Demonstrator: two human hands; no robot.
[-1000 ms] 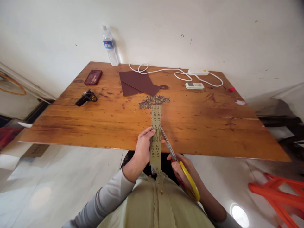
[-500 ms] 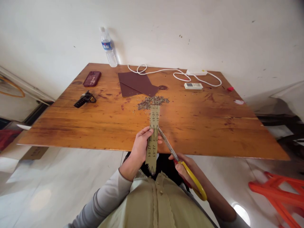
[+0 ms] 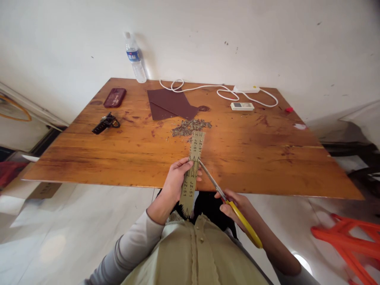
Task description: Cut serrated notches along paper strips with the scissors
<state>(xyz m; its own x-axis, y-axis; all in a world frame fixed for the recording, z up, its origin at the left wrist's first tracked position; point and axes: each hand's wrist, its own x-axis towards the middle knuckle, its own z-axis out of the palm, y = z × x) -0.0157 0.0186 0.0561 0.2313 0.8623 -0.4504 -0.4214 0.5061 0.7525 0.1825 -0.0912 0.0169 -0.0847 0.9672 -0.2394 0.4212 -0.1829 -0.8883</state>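
Note:
My left hand (image 3: 175, 183) grips a long tan paper strip (image 3: 192, 164) printed with dark marks, holding it over the near edge of the wooden table (image 3: 103, 154). My right hand (image 3: 237, 205) is closed on yellow-handled scissors (image 3: 228, 202), whose blades meet the strip's right edge just above my left thumb. The strip's far end points toward a small heap of cut scraps (image 3: 191, 126) on the table.
Dark brown sheets (image 3: 170, 103) lie behind the scraps. A water bottle (image 3: 135, 58) stands at the wall, with a maroon phone (image 3: 115, 97), a black tool (image 3: 103, 122), a white cable (image 3: 208, 89) and a small white remote (image 3: 242, 106). An orange stool (image 3: 350, 237) is at the lower right.
The strip has tilted, its far end swinging right and lifting off the scrap heap. My right hand with the scissors has slid a little to the right and down.

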